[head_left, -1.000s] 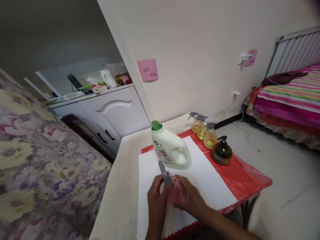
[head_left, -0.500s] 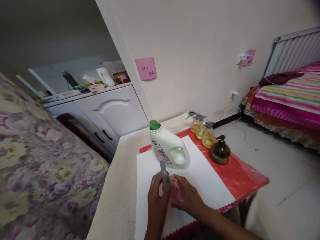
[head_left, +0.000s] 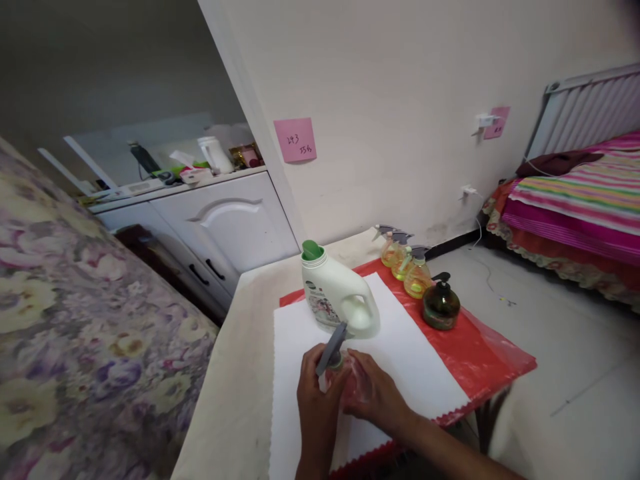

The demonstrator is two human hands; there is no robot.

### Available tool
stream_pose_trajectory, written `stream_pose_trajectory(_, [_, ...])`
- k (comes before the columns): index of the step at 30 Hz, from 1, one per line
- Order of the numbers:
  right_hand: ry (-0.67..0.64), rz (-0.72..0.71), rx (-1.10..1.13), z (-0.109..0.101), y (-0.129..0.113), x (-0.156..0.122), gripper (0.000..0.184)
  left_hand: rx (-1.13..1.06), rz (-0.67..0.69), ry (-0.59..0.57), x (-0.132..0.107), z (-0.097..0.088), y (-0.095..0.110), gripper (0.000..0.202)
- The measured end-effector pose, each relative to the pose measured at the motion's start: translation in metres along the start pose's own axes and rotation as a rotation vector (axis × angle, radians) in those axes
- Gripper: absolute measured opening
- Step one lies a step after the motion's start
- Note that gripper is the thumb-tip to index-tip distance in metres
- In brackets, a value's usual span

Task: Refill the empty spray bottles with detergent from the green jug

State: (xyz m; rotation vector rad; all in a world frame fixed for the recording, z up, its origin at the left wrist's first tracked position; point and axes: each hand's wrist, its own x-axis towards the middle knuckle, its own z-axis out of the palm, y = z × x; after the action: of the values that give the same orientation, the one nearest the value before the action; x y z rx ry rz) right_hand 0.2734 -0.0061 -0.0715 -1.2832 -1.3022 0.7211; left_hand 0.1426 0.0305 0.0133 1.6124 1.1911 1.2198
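Observation:
A small pink spray bottle [head_left: 353, 385] stands on a white sheet [head_left: 410, 353]. My right hand [head_left: 373, 393] is wrapped round its body. My left hand [head_left: 317, 393] pinches its grey spray head [head_left: 331, 348], which tilts up to the right. Just behind stands a white detergent jug with a green cap [head_left: 337, 293].
Three yellow spray bottles [head_left: 407, 267] and a dark round pump bottle [head_left: 440, 303] stand on red plastic [head_left: 480, 347] at the table's right. A flowered bed [head_left: 90, 320] lies left, a white cabinet [head_left: 215, 220] behind, and a striped bed [head_left: 575, 200] at far right.
The grey spray head has turned from pointing up-left to leaning up-right under my left hand. My right hand has kept its hold on the bottle.

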Motion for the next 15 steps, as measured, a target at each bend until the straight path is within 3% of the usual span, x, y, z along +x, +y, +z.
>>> stream_pose_trajectory(3, [-0.027,-0.014,0.017,-0.001,-0.0023,0.0005,0.087,-0.044,-0.053,-0.001,0.0001,0.0003,0.0002,0.031])
stream_pose_trajectory(9, [-0.057,-0.028,0.059,-0.0036,-0.0077,0.0013,0.08,-0.264,-0.163,-0.028,-0.0019,-0.0004,-0.0015,0.053])
stream_pose_trajectory(15, [-0.05,0.002,0.057,-0.003,-0.0097,0.0007,0.082,-0.128,-0.124,-0.071,-0.0012,-0.0003,-0.004,0.033])
